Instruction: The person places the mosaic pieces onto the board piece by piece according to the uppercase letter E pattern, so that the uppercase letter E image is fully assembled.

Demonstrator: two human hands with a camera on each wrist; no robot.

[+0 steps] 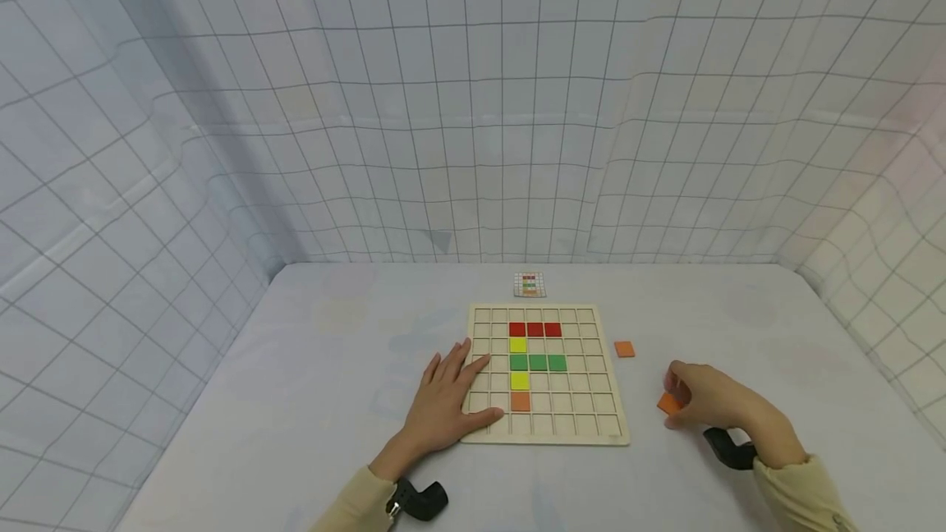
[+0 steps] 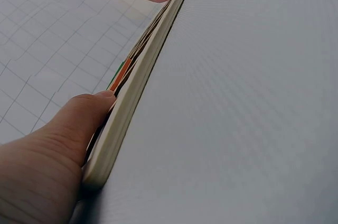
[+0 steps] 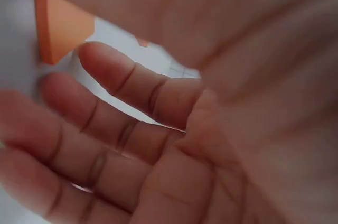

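Note:
My left hand (image 1: 441, 409) lies spread over the left edge of a pale wooden grid board (image 1: 591, 425). In the left wrist view its thumb rests along the board's near edge. Set in the board are red tiles (image 1: 535, 330), green tiles (image 1: 538, 362), two yellow tiles (image 1: 520, 381) and one orange tile (image 1: 521, 401). Right of the board, my right hand (image 1: 709, 396) pinches another orange tile (image 1: 669, 404) between thumb and fingers, low at the table. The right wrist view shows this tile's edge (image 3: 45, 28); the thumb partly hides it.
One more loose orange tile (image 1: 624, 349) lies just right of the board. Behind the board is a small card (image 1: 530, 284) with a coloured grid pattern. White sheeting with a grid (image 1: 473, 130) closes off the back and sides of the white table (image 1: 332, 401).

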